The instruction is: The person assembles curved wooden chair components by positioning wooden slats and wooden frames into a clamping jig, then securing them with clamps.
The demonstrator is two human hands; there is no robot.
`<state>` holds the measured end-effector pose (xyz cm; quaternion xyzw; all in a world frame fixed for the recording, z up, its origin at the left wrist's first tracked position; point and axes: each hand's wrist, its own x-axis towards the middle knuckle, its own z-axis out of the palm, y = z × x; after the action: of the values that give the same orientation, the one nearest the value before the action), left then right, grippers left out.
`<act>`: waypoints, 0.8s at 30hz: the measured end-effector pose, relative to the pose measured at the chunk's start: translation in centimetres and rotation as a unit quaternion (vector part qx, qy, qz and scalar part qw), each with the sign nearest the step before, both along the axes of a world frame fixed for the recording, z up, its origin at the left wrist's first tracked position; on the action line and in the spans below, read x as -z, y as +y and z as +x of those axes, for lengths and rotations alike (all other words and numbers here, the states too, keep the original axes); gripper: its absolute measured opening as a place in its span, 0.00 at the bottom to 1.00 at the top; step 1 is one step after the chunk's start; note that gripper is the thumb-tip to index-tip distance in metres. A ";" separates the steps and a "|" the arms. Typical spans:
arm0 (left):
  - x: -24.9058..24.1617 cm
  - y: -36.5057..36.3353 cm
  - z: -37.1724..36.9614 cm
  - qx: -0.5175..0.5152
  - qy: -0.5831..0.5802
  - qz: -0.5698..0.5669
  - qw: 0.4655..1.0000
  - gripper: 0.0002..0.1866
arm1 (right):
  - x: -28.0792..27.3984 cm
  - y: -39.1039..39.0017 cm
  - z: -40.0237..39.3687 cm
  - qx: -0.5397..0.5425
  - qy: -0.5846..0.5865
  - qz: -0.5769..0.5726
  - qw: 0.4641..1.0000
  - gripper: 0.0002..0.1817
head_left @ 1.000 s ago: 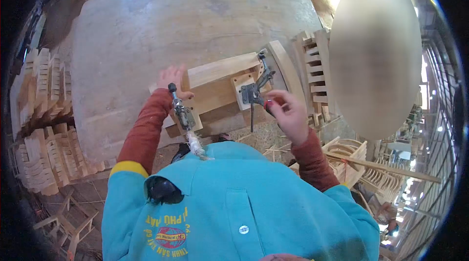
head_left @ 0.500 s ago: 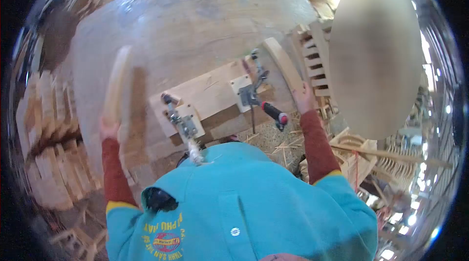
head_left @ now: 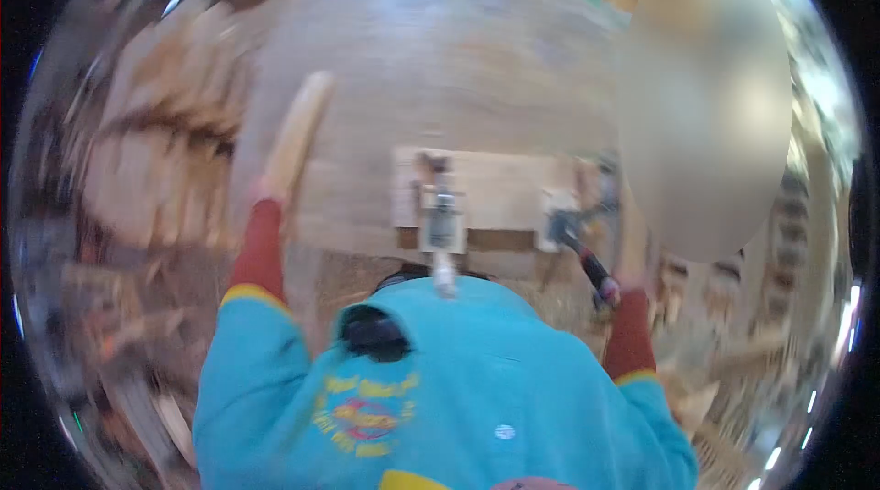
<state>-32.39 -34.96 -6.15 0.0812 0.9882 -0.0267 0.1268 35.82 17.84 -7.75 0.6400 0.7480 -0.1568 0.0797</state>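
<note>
Our strip point(head_left: 302, 123) slants up toward one o'clock from our left hand point(head_left: 273, 187), which is closed around its near end, over the table point(head_left: 367, 32) at nine o'clock from the board point(head_left: 500, 183). The board lies on the table, with one clamp point(head_left: 443, 218) at its nine o'clock end and another clamp point(head_left: 565, 227), dark-handled, toward three. At four o'clock our right hand point(head_left: 633, 277) is blurred, beside a pale piece point(head_left: 633, 229); we cannot tell its opening or grip. Wood stacks point(head_left: 165, 160) stand at nine, beyond our strip.
</note>
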 end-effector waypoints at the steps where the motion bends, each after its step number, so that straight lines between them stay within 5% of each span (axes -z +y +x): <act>1: -0.6 0.3 0.1 -0.030 -0.004 0.003 1.000 0.34 | -0.6 -0.5 -0.7 -0.005 0.002 0.001 1.000 0.33; 8: -1.2 0.4 -4.0 -0.074 0.063 0.007 0.995 0.36 | -2.2 -1.5 1.0 0.030 0.029 0.091 0.995 0.21; 10: -0.4 0.6 -5.6 -0.093 0.059 0.021 0.994 0.37 | -4.2 -2.6 -0.1 0.116 0.344 0.018 0.932 0.20; 13: -0.4 1.1 -7.2 -0.133 0.024 0.024 0.991 0.39 | -6.4 -1.5 0.4 0.094 0.456 -0.045 0.884 0.24; 19: 2.5 3.6 -11.9 -0.034 0.086 -0.077 0.993 0.42 | -22.1 -6.3 -11.0 -0.104 0.331 0.152 0.926 0.38; 22: -8.2 16.8 -6.6 0.187 0.170 0.184 0.950 0.39 | -27.0 -6.0 -14.5 -0.259 0.211 0.234 0.913 0.40; 23: -13.2 20.8 -3.7 0.265 0.123 0.379 0.878 0.37 | -28.7 -5.8 -16.2 -0.352 0.171 0.268 0.880 0.41; 24: -18.5 24.4 0.2 0.386 0.103 0.427 0.811 0.37 | -30.4 -5.9 -17.9 -0.406 0.175 0.269 0.855 0.40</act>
<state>-32.20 -10.60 12.36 0.4988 0.7947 0.3430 -0.0438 17.94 11.91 22.60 0.2376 0.9561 -0.0124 -0.1711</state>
